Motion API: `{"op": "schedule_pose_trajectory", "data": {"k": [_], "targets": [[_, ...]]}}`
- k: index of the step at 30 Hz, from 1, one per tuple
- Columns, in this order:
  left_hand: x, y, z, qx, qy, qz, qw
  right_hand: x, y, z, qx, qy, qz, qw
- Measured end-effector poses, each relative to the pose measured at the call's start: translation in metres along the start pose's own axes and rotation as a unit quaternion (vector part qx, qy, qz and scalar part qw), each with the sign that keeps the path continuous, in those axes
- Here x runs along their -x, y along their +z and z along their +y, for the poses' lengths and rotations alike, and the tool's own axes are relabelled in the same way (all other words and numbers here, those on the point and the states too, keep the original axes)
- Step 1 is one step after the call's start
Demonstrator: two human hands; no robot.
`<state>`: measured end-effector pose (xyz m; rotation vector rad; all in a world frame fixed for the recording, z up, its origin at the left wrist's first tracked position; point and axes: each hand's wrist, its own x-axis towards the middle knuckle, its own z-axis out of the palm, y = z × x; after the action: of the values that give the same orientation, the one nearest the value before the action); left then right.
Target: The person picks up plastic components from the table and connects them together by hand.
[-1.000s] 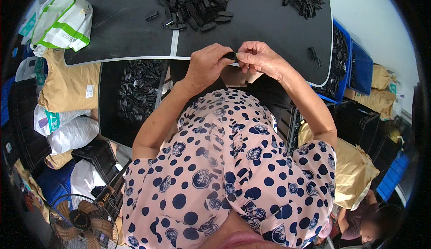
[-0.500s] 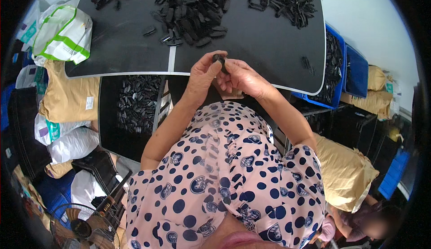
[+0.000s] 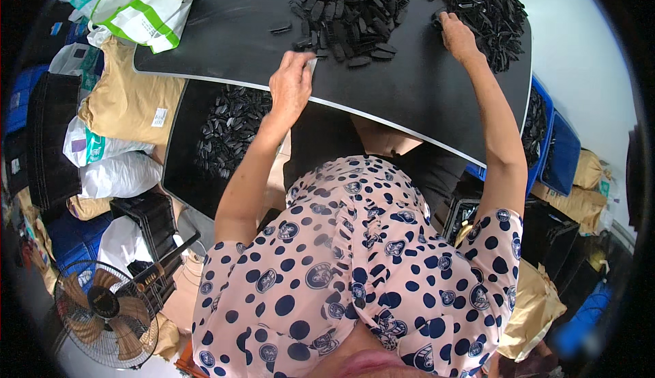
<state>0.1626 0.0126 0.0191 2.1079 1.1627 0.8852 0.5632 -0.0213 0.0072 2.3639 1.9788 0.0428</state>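
On the black table (image 3: 225, 44) lie small, elongated black plastic pieces in a middle heap (image 3: 341, 16) and a right heap (image 3: 488, 9). My left hand (image 3: 291, 84) is over the table's near edge, close to the lower left of the middle heap. Its fingers are curled and smeared by motion, so their grip is unclear. Farther off, my right hand (image 3: 458, 37) reaches to the left edge of the right heap. The fingertips there are pinched together at a dark piece (image 3: 437, 19), partly hidden by the fingers.
A white and green bag (image 3: 153, 13) stands on the table's left end. Below it are a brown paper sack (image 3: 133, 95) and a lower black surface (image 3: 179, 153) with more black pieces. Blue crates (image 3: 561, 153) line the right side. A fan (image 3: 106, 310) stands at lower left.
My hands were together at the table's near edge, holding a black piece. They have parted: the left moved left and slightly farther, the right out to the right heap. The view has shifted too.
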Motion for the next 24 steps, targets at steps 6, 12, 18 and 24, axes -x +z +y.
{"op": "schedule_pose_trajectory", "data": {"k": [6, 12, 18, 24], "targets": [[-0.026, 0.002, -0.003, -0.214, 0.088, -0.094, 0.968, 0.011, -0.011, -0.015, -0.002, -0.016, -0.028, 0.999], [-0.031, 0.005, -0.007, -0.157, 0.067, -0.128, 0.977, 0.074, -0.036, -0.035, -0.754, 0.142, -0.037, 0.64], [-0.011, 0.032, 0.038, 0.34, -0.138, -0.227, 0.902, 0.124, -0.04, -0.079, -0.885, 0.144, 0.004, 0.442], [-0.003, 0.031, 0.089, 0.572, -0.279, -0.263, 0.725, 0.136, -0.067, -0.11, -0.903, 0.078, 0.025, 0.422]]}}
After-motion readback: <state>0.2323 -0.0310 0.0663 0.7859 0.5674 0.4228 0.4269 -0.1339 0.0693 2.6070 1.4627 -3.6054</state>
